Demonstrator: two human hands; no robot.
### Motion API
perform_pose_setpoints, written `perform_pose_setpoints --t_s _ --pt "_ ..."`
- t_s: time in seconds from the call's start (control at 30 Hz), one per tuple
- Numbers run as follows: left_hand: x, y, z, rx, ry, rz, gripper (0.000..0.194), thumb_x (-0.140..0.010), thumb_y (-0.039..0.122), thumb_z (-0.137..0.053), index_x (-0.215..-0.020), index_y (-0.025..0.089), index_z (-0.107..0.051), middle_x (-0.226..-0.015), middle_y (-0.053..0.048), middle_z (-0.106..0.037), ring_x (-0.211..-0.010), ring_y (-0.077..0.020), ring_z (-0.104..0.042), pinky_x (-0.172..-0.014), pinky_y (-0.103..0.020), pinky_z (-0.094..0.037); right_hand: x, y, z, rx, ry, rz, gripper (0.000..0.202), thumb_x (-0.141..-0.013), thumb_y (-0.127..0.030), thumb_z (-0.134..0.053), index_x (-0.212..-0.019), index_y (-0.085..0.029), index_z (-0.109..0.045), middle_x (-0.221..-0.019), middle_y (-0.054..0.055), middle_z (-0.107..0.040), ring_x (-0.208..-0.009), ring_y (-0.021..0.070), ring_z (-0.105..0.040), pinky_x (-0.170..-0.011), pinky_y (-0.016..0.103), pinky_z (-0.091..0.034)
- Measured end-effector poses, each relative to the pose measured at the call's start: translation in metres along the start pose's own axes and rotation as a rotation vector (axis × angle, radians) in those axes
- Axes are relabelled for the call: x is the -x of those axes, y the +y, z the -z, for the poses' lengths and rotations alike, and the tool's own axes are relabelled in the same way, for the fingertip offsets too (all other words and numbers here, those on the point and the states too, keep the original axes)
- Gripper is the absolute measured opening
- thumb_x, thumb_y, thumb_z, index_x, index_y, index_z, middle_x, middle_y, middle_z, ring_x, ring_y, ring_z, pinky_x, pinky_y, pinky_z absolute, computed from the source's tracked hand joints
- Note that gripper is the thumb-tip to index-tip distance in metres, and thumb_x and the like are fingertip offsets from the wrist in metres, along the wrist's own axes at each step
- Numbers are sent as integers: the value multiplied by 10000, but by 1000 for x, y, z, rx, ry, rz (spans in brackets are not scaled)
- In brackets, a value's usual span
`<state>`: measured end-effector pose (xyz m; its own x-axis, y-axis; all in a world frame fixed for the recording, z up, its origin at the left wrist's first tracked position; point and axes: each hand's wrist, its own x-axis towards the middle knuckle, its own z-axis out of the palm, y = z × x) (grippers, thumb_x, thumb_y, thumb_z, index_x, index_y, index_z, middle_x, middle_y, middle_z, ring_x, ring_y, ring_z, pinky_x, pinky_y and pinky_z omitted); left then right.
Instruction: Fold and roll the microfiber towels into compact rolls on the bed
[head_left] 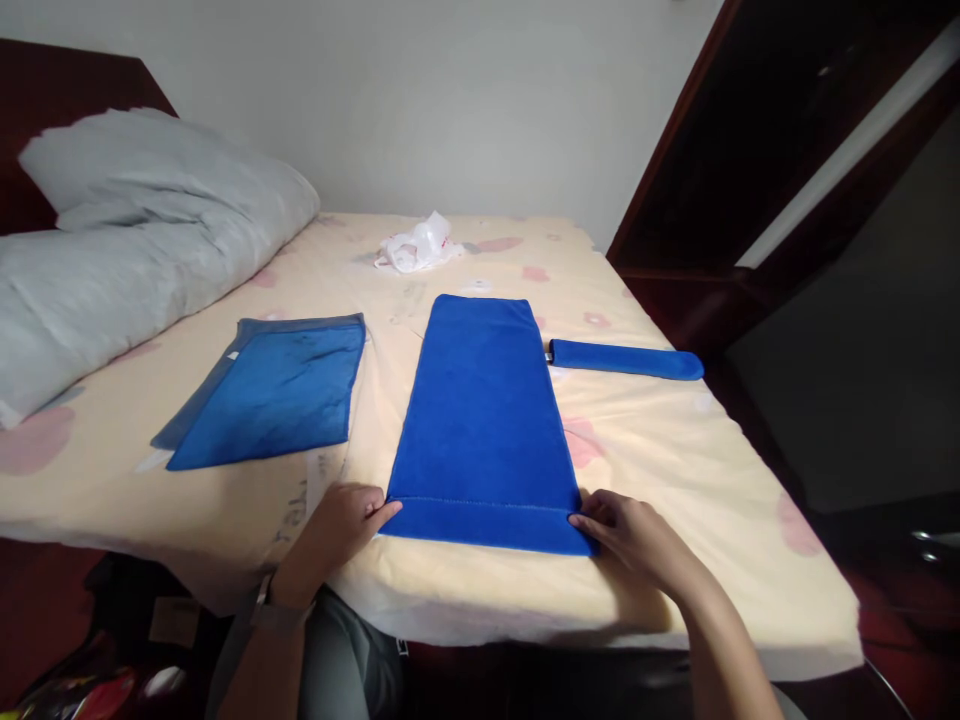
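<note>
A long blue cloth [487,400] lies flat on the bed, its near edge folded over in a narrow strip. My left hand [349,522] pinches the strip's left end, thumb on top. At the right end, my right hand [619,525] pinches the fold between thumb and fingers. To the left rests a blue cloth folded over on itself [277,390]. A narrow blue folded cloth [626,360] with a small tag lies to the right of the long one.
The bed [675,470] has a cream patterned sheet. A crumpled white plastic bag [420,245] sits near the wall. A grey quilt [165,230] is bunched at the left. Dark wooden furniture [720,130] stands at the right.
</note>
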<state>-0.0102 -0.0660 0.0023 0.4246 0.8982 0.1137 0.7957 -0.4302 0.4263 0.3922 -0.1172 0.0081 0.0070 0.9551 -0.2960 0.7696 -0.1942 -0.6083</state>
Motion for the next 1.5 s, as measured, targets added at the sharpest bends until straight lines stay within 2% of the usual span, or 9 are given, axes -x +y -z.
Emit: perform_pose_setpoints --t_s 0.13,0.23,0.4,0.57,0.7,0.97,1.13,1.3,1.5 --pt "0 -2 3 63 25 61 209 -842 346 -616 -706 209 -536 -615 40 -514 -594 -132 -496 -604 -264 -366 0 3 0 31 21 -31 225 -845 -474 -602 -832 -249 -598 -825 23 -724 -704 221 -660 -583 279 -402" --pt "-1 -1 5 125 56 17 63 -840 262 -581 -882 223 -607 -821 -17 -624 -793 -181 -580 -751 -304 -453 0 4 0 29 23 -23 211 -863 -463 -576 -842 -253 -589 -824 22 -721 -703 221 -659 -588 281 -403" --pt "-3 2 3 166 14 -130 234 -891 169 -447 -855 228 -671 -945 -56 -666 -960 -199 -602 -878 -333 -470 0 2 0 36 45 15 194 -901 -421 -519 -867 -251 -605 -809 30 -719 -704 227 -662 -618 287 -417" --pt "-6 -2 -5 164 64 -60 158 -907 264 -515 -935 231 -667 -945 -46 -690 -925 -200 -631 -848 -320 -490 4 -6 6 31 91 35 250 -912 -436 -506 -891 -246 -666 -824 59 -735 -774 262 -685 -657 294 -431" --pt "-8 -10 -10 162 82 -53 213 -942 288 -461 -940 229 -666 -965 -53 -699 -941 -205 -641 -873 -324 -490 6 -10 9 7 91 63 281 -937 -431 -464 -922 -242 -670 -855 65 -739 -791 268 -685 -659 297 -430" --pt "-8 -13 -11 131 191 -47 232 -941 282 -441 -980 224 -663 -977 -56 -689 -959 -206 -632 -886 -336 -493 3 -10 6 32 120 28 179 -914 -371 -510 -910 -247 -639 -832 40 -712 -755 235 -657 -622 285 -416" --pt "-11 -5 -12 93 199 -38 147 -908 330 -556 -862 227 -650 -885 -40 -674 -871 -192 -630 -806 -309 -493 10 -23 13 -94 197 196 237 -951 -409 -468 -950 -240 -634 -944 61 -677 -816 206 -635 -723 289 -475" --pt "-13 -2 -13 39 141 -54 221 -917 322 -550 -729 210 -580 -766 -28 -628 -773 -185 -596 -746 -327 -471 11 -23 7 -38 -14 309 298 -842 -387 -662 -1116 -269 -666 -1280 62 -576 -1201 255 -533 -1031 352 -417" --pt "-10 3 -5 37 115 -10 228 -966 296 -455 -807 212 -595 -818 -35 -633 -816 -195 -585 -802 -364 -457 6 -6 -4 46 -119 290 445 -776 -295 -697 -1219 -279 -654 -1390 64 -514 -1282 276 -484 -1082 394 -404"
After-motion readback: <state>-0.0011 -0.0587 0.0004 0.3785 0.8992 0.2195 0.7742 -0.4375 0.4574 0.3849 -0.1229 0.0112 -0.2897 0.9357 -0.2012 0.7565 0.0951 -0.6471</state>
